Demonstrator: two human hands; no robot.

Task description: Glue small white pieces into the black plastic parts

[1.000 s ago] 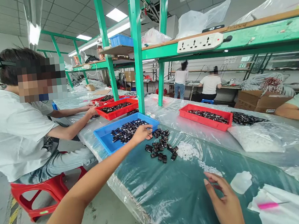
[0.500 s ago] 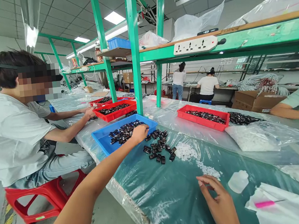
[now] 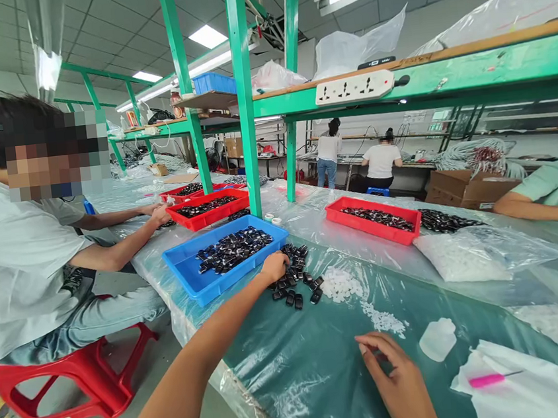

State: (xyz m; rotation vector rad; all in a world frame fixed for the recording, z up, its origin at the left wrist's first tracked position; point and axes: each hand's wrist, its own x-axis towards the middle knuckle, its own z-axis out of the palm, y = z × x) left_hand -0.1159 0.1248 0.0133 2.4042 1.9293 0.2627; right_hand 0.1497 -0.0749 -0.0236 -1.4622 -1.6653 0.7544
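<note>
My left hand point(image 3: 273, 265) reaches out over a loose pile of small black parts point(image 3: 299, 281) on the plastic-covered green table point(image 3: 315, 365); its fingers curl down onto the pile's near-left edge. Left of it stands a blue tray point(image 3: 192, 276) filled with more black parts. My right hand point(image 3: 399, 382) rests on the table close to me, fingers bent together near a scatter of tiny white pieces point(image 3: 383, 320); whether it holds one I cannot make out. A small white bottle point(image 3: 437, 340) lies just right of it.
A person in a white shirt sits on a red stool point(image 3: 73, 383) at the left, hands by a red tray point(image 3: 209, 211). Another red tray point(image 3: 374, 219), a bag of white pieces point(image 3: 468, 257), a pink-handled tool point(image 3: 489, 380) on white cloth, a co-worker's arm point(image 3: 533, 207), green posts point(image 3: 245, 99).
My left hand has drawn back from the blue tray's rim onto the loose black pile. My right hand slid slightly left. The view shifted a little.
</note>
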